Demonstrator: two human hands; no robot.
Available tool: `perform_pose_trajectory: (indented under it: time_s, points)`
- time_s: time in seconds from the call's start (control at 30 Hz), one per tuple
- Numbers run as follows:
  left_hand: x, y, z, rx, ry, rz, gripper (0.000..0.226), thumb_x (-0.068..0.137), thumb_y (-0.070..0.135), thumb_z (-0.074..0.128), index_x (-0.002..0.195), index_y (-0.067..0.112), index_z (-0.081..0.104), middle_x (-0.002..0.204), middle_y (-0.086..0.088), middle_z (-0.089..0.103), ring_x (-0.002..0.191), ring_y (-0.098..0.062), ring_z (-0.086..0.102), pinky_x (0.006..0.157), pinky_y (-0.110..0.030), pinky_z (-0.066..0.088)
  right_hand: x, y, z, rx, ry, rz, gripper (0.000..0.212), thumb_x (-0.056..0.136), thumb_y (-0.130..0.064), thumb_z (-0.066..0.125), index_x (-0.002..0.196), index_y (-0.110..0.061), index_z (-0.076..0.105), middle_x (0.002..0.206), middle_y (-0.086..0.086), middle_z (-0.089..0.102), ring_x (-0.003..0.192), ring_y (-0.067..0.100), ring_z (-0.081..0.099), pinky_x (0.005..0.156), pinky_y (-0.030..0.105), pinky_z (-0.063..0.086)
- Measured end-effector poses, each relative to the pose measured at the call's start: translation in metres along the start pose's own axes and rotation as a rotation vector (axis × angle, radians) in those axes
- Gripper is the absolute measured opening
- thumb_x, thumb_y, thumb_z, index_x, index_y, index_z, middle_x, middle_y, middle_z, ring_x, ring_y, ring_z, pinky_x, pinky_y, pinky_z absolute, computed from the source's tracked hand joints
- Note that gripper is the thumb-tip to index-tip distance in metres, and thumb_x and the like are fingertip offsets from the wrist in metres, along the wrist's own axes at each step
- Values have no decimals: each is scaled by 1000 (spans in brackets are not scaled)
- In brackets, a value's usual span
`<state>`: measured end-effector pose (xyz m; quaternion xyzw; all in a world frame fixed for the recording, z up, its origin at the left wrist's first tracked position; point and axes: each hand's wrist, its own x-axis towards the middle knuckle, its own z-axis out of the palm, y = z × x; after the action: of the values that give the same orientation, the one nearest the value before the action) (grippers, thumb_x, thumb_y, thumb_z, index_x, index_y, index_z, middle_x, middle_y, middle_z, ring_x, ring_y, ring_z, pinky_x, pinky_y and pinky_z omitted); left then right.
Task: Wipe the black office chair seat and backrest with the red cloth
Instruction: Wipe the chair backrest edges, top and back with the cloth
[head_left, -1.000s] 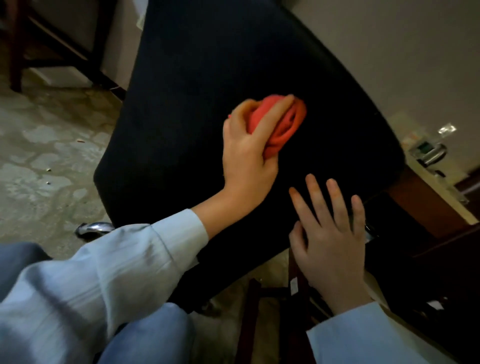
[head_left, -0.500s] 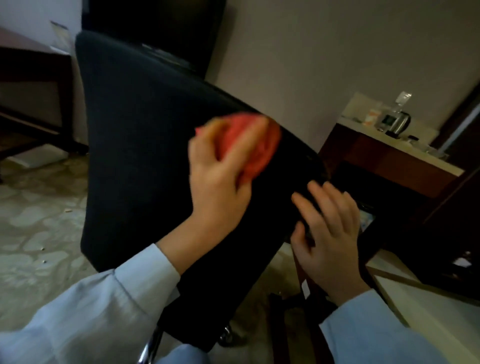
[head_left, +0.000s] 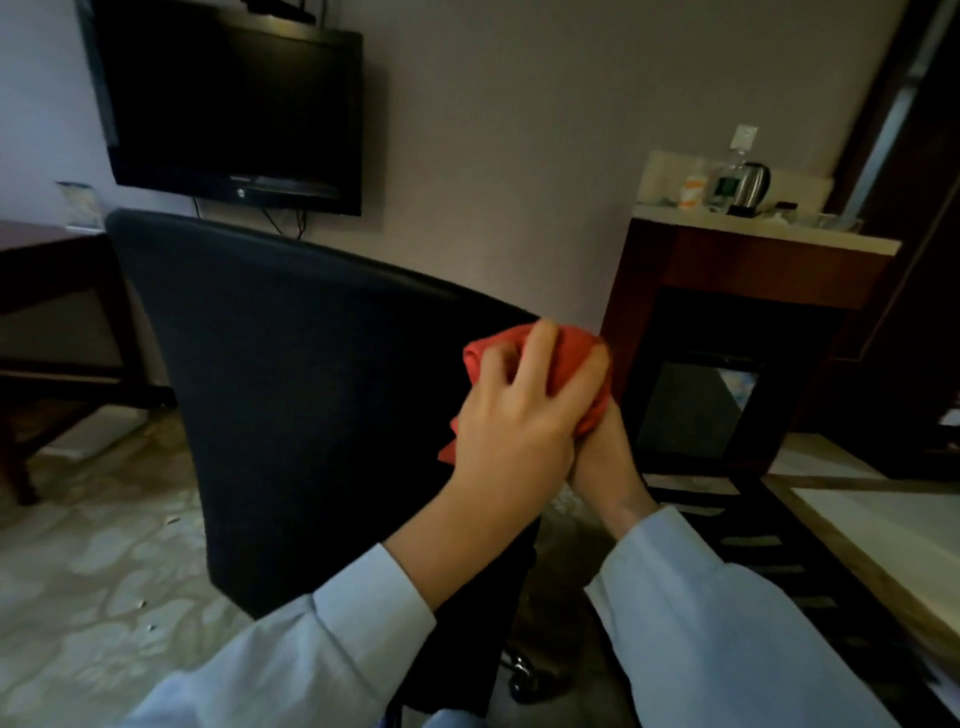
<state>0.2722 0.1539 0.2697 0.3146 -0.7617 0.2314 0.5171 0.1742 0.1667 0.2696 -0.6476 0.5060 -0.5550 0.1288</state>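
A: Cloth position?
B: Red cloth (head_left: 574, 351) bunched at the top right corner of the black office chair backrest (head_left: 311, 395), against its edge

A: Left hand?
B: Left hand (head_left: 519, 421) lies over the cloth, fingers (head_left: 540, 353) curled round it, grasping it. Light blue sleeve (head_left: 332, 639) comes in from the lower left

A: Right hand?
B: Right hand (head_left: 605, 462) sits just under the left, touching it. Its fingers are hidden behind the left hand and the cloth; cannot tell whether clenched, released or grasping

A: Surroundings?
B: Television (head_left: 234, 104) on the wall above the backrest's top edge. Kettle (head_left: 753, 182) on a wooden cabinet (head_left: 753, 270), far right, well apart from the chair
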Motion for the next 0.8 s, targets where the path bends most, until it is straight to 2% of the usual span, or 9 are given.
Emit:
perform_pose_trajectory:
  time_s: [0.07,0.1,0.17,0.23,0.3,0.47,0.57,0.7,0.8]
  points:
    - [-9,-12,-1,27,-8,82,41,80,19,54,120,23,55,125,-14,38,98,-35,41,65,-38,51,-6,-2,3,26,-61,39,17,99,-7,42,109,-8,55,76,-6,67,71,5,62,70,16,51]
    - [-11,-21,-5,39,0,93,41,80,17,54,121,23,54,125,-14,41,98,-35,42,64,-38,51,-7,-5,8,32,-52,67,26,94,-1,50,119,-8,53,89,-6,66,80,5,62,74,15,49]
    - [-11,-41,-16,68,40,72,43,80,15,52,121,26,54,124,-14,45,99,-37,43,62,-37,51,-2,-2,19,2,-47,29,51,85,1,62,128,-23,48,108,-13,61,95,-1,58,87,18,48]
    - [-12,-57,-29,103,65,15,43,81,17,49,122,29,50,125,-12,41,103,-37,41,64,-36,50,1,-7,30,51,-89,-53,58,85,-8,66,121,-46,42,105,-34,56,101,-14,53,90,11,44]
    - [-13,-73,-45,117,61,-80,43,82,22,44,124,28,46,127,-13,38,108,-40,42,70,-35,46,3,-12,46,83,-144,-72,59,88,-10,64,122,-52,39,106,-42,53,109,-14,52,93,11,43]
    - [-12,-120,-72,26,140,-367,44,82,14,48,126,18,55,126,-21,45,107,-39,48,86,-34,39,7,-24,99,126,-274,-186,68,89,-4,58,144,-33,31,132,-11,54,120,4,52,101,14,39]
    - [-32,-143,-77,32,167,-352,46,83,16,45,128,17,52,128,-21,42,110,-40,47,89,-40,44,8,-27,136,227,-334,-213,79,88,5,55,140,-42,19,140,-22,38,130,-9,34,108,13,29]
    - [-72,-166,-72,103,140,-217,45,82,14,49,126,24,48,127,-9,34,110,-34,40,90,-36,37,8,-29,180,226,-345,-200,83,83,4,58,142,-36,15,148,-1,33,137,5,29,114,23,25]
    - [-97,-184,-65,139,64,-160,45,81,12,49,124,24,48,125,-11,34,109,-36,38,91,-38,36,9,-18,201,147,-438,-159,90,83,3,57,140,-43,3,155,-2,20,142,7,19,117,28,21]
